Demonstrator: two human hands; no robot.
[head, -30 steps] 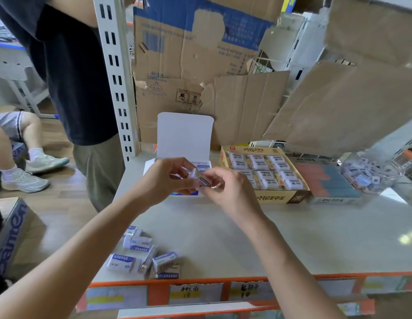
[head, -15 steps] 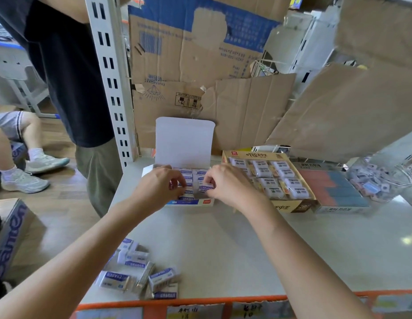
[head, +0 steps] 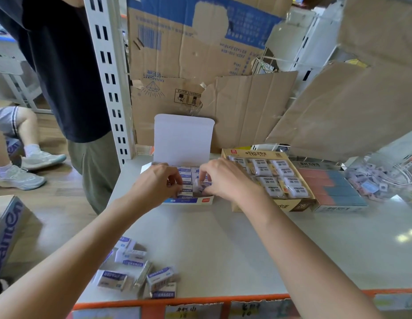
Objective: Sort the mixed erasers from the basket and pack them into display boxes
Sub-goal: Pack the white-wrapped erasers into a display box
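Observation:
A white display box (head: pixel 188 201) with its lid (head: pixel 183 139) raised stands at the back of the shelf, holding rows of white-and-blue erasers. My right hand (head: pixel 225 178) pinches one eraser (head: pixel 200 185) down into the box's right side. My left hand (head: pixel 157 184) has its fingers curled at the box's left rows, touching the erasers there. A loose pile of the same erasers (head: pixel 136 270) lies near the shelf's front left edge. A clear basket (head: pixel 384 178) of small mixed erasers sits at the far right.
A tan display box (head: pixel 292 204) of wrapped erasers and a flat box of red and blue erasers (head: pixel 334 189) stand to the right. Cardboard sheets (head: pixel 246 107) line the back. A person in dark clothes (head: pixel 62 65) stands at the left by a white upright (head: pixel 108 77).
Both hands came down from holding an eraser above the shelf into the white box. The view has moved closer.

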